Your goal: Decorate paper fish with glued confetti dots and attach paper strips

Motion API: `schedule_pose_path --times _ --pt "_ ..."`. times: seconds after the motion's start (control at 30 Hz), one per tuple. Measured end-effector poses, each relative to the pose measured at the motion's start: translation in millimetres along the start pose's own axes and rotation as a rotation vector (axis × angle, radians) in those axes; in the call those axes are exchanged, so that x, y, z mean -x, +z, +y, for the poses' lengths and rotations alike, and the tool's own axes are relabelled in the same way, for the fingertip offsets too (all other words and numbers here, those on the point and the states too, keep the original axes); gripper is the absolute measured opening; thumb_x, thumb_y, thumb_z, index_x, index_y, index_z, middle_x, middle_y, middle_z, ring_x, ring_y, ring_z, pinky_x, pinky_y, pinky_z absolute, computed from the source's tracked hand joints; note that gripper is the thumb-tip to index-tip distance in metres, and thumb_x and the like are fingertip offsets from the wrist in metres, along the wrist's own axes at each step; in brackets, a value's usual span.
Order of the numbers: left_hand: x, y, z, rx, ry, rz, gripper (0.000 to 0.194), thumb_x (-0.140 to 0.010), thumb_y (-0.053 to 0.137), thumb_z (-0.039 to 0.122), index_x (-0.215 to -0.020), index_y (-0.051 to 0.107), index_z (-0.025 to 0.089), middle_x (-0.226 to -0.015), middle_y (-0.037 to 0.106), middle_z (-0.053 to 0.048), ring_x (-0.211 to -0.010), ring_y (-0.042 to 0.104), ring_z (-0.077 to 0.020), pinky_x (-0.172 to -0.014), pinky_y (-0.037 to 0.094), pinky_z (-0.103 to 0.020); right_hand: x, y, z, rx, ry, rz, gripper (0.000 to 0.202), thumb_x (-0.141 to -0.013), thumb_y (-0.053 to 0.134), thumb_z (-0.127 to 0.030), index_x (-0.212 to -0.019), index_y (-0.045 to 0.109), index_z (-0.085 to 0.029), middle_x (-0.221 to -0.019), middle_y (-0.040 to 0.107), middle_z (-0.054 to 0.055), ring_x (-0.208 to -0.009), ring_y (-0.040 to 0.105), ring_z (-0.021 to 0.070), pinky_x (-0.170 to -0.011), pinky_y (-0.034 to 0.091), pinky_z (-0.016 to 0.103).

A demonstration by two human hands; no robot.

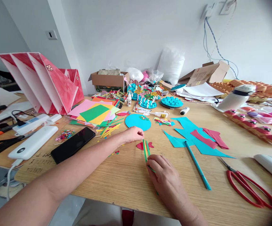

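Several thin green and yellow paper strips (145,148) stand up from my right hand (160,171), whose fingers are closed around their lower part. My left hand (134,135) is pinched at the top end of a green strip. Behind the strips a red paper fish (140,146) lies on the table. Just beyond my left hand is a blue paper disc (136,122) with a small green decorated piece (143,117) on it. More yellow and green strips (112,129) lie to the left of the disc.
Blue paper scraps (185,130), a blue pen (198,166) and red-handled scissors (248,188) lie at the right. A black phone (73,144), white power bank (34,142) and coloured sheets (95,113) are at the left. Glue bottles (128,99) and blue plates (171,102) stand behind.
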State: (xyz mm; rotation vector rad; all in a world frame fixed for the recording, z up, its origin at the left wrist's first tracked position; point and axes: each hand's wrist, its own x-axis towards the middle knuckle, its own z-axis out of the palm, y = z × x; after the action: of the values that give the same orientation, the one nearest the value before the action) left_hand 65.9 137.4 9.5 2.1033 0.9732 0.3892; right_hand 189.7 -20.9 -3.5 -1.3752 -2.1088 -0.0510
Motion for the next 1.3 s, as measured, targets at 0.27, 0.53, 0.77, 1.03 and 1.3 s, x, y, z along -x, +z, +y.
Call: schedule_pose_path --times 0.27,0.53,0.77,1.03,1.3 --pt "-6.2 4.9 -5.8 -0.125 0.013 0.024 0.011 -0.062 0.051 0.015 -0.065 0.061 0.013 -0.059 0.056 0.003 -0.058 0.047 -0.0097 -0.051 0.033 -0.017 -0.8 0.2 -2.4 -0.016 -0.009 0.000 0.019 -0.081 0.038 -0.010 -0.075 0.055 -0.018 -0.078 0.056 0.005 -0.074 0.050 0.0163 -0.066 0.042 0.029" --pt "-4.9 5.3 -0.9 -0.212 0.013 0.032 0.010 -0.061 0.052 0.013 -0.064 0.062 0.013 -0.059 0.057 0.003 -0.057 0.048 -0.0102 -0.052 0.034 -0.018 0.0 -0.4 -2.4 0.022 -0.016 -0.027 0.019 -0.081 0.039 -0.009 -0.074 0.054 -0.018 -0.079 0.056 0.005 -0.074 0.049 0.0165 -0.066 0.041 0.030" --pt "-4.6 5.9 0.5 -0.260 0.005 0.052 0.010 -0.062 0.052 0.012 -0.064 0.062 0.014 -0.060 0.057 0.002 -0.057 0.048 -0.0102 -0.051 0.033 -0.018 -0.6 1.3 -2.5 0.099 -0.039 -0.015 0.019 -0.080 0.040 -0.008 -0.072 0.055 -0.018 -0.078 0.056 0.005 -0.074 0.050 0.0162 -0.064 0.041 0.028" --pt "-6.6 8.0 -4.3 -0.294 0.015 0.071 0.010 -0.063 0.053 0.013 -0.065 0.062 0.014 -0.065 0.059 0.001 -0.060 0.049 -0.0108 -0.052 0.033 -0.018 1.0 2.3 -1.4 0.102 -0.023 -0.048 0.018 -0.079 0.040 -0.008 -0.075 0.055 -0.017 -0.079 0.056 0.006 -0.075 0.049 0.0175 -0.066 0.040 0.030" --pt "-6.6 8.0 -2.4 -0.317 0.013 0.071 0.010 -0.063 0.053 0.014 -0.067 0.063 0.014 -0.068 0.060 0.000 -0.061 0.050 -0.0115 -0.053 0.034 -0.019 0.2 3.8 -1.2 0.128 -0.030 -0.054 0.019 -0.076 0.041 -0.005 -0.074 0.054 -0.017 -0.079 0.056 0.006 -0.076 0.049 0.0179 -0.067 0.039 0.030"
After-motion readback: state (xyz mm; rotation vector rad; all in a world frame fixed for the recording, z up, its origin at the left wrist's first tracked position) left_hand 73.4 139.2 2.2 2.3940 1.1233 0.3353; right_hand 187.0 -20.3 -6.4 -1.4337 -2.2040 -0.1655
